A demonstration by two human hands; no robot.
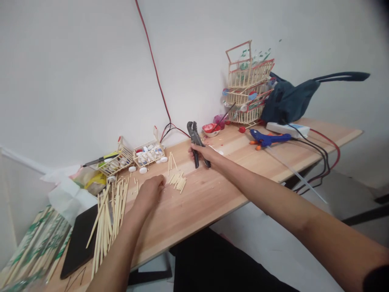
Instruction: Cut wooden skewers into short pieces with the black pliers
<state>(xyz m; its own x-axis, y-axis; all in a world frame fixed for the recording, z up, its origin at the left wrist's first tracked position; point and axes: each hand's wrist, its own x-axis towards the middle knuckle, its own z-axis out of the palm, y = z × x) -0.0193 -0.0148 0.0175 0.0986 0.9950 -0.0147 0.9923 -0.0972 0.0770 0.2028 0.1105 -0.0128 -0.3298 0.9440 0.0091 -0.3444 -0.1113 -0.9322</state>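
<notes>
My right hand [202,153] grips a dark hand cutter [194,134] with black handles, held with its jaws pointing up over the table. My left hand [152,188] rests low at the tabletop with its fingers curled together; whether anything small is in them is hidden. Just right of my left hand lies a small pile of short cut sticks [178,181]. A few longer stick pieces [170,161] lie behind that pile. Long pale wooden sticks [106,227] lie in a loose heap beside my left forearm.
Two small stick carts [149,153] stand by the wall, one holding white caps. Stacked stick baskets [249,97] rise at the back right beside a dark bag [288,99]. A blue glue gun [267,139], a power strip [287,129] with cables and a red paint bowl [211,129] are nearby.
</notes>
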